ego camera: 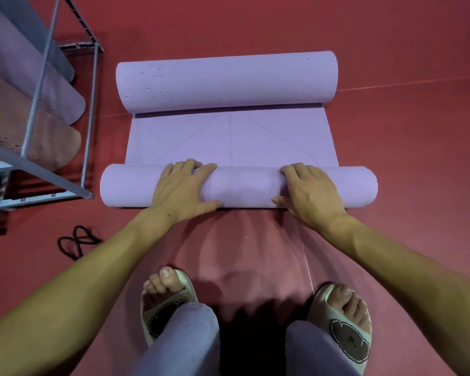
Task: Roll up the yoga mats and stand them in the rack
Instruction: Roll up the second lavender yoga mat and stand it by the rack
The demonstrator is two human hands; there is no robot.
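Head view, lilac mat [229,142] roll lying left-right, left hand [182,187], right hand [307,189] grips open, palms pressing it.

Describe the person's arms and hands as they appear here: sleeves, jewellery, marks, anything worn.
Both forearms are bare, no sleeves in view. The left hand and right hand wear no gloves, rings, watch or bracelets. A small dark mole sits near the left wrist. Fingernails look short and unpainted.

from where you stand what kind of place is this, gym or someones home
Most likely a yoga or fitness studio, not a home. A metal rack on the left holds several mats, the red floor looks like sports flooring with marked lines, and both hands are rolling a purple yoga mat.
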